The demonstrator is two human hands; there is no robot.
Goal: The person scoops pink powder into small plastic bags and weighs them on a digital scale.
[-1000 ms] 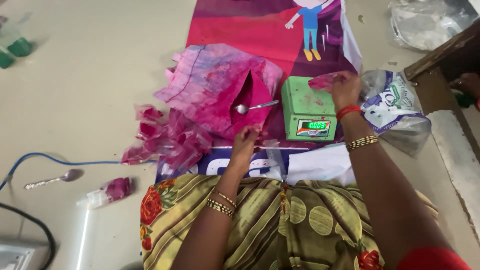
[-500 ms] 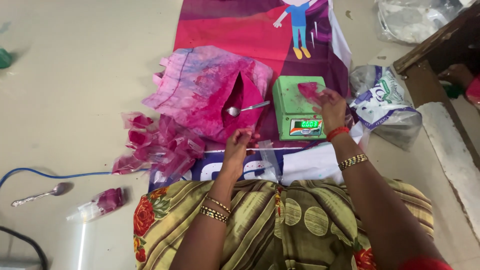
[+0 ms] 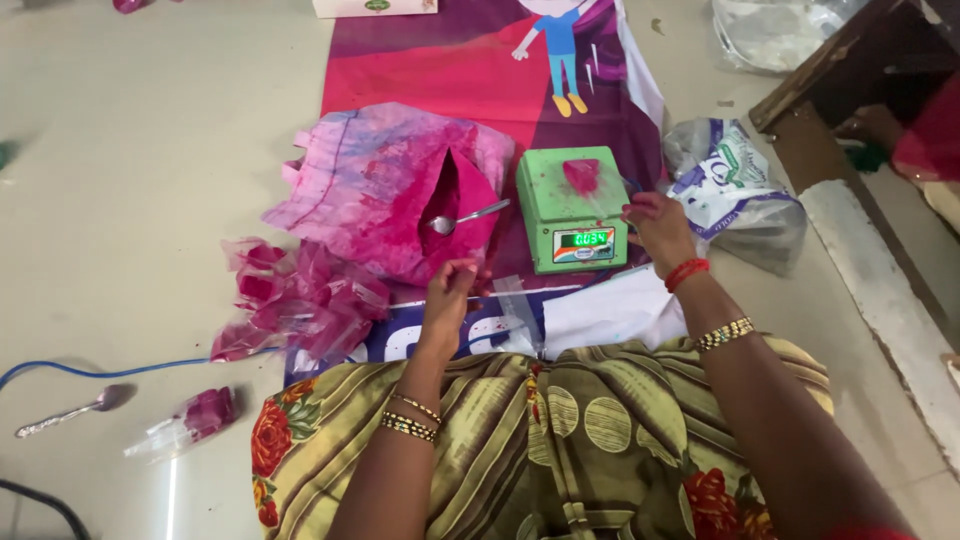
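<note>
head view, looking down at a person seated on the floor, patterned cloth over the lap. right hand (image 3: 655, 225) rests at the right edge of a green digital weighing scale (image 3: 573, 205); fingers loosely curled, touching the scale's side, clamped on nothing that can be made out. a small clear pouch of pink powder (image 3: 581, 175) sits on the scale platform, apart from the hand. scale display lit green at the front face. left hand (image 3: 447, 300) lies palm down on the printed banner (image 3: 420, 70), fingers together, stained pink, just below an opened pink-stained bag of pink powder (image 3: 400, 185); whether it pinches anything cannot be told. a metal spoon (image 3: 465, 217) lies in the bag's opening, bowl in the powder, handle pointing toward the scale. left of the hand: heap of crumpled clear pouches with pink residue (image 3: 295, 295). right of the scale: a crumpled white-and-blue printed plastic bag (image 3: 735, 185). on the bare floor at far left: a second spoon (image 3: 70, 410), a filled pink pouch (image 3: 190, 420) beside it, a blue cable (image 3: 100, 368) between them and the heap.
</note>
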